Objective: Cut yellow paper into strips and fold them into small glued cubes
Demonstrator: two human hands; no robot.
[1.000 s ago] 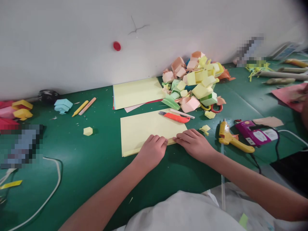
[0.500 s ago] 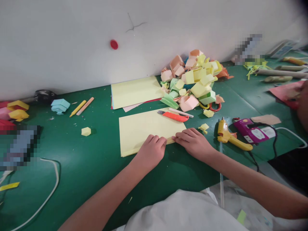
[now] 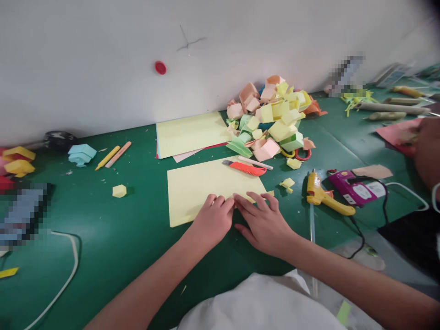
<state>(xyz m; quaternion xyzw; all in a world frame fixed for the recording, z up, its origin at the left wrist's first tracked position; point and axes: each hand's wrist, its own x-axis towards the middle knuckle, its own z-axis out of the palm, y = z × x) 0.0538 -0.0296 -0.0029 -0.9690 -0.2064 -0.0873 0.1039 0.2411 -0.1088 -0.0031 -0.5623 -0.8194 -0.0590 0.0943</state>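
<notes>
My left hand [image 3: 215,217] is closed at the front edge of a pale yellow paper sheet [image 3: 192,188], its fingertips pressed on a narrow folded paper strip [image 3: 270,194] that is mostly hidden. Beside it my right hand [image 3: 266,224] lies with fingers stretched over the strip and thumb apart; the strip's end sticks out past its fingers. On the sheet, beyond my hands, lie an orange utility knife [image 3: 245,167] and a thin pale rolled stick [image 3: 256,162].
A heap of folded paper pieces [image 3: 278,114] sits near the wall, with scissors [image 3: 303,153] under its edge. To the right are a yellow glue gun [image 3: 319,195] and a purple power strip [image 3: 357,188]. Another person's arm [image 3: 428,146] is at the right edge. More sheets [image 3: 189,135] lie behind.
My right hand has opened from a pinch, its fingers now spread and moved left against my left hand. The left hand stays nearly in place. The view has shifted slightly.
</notes>
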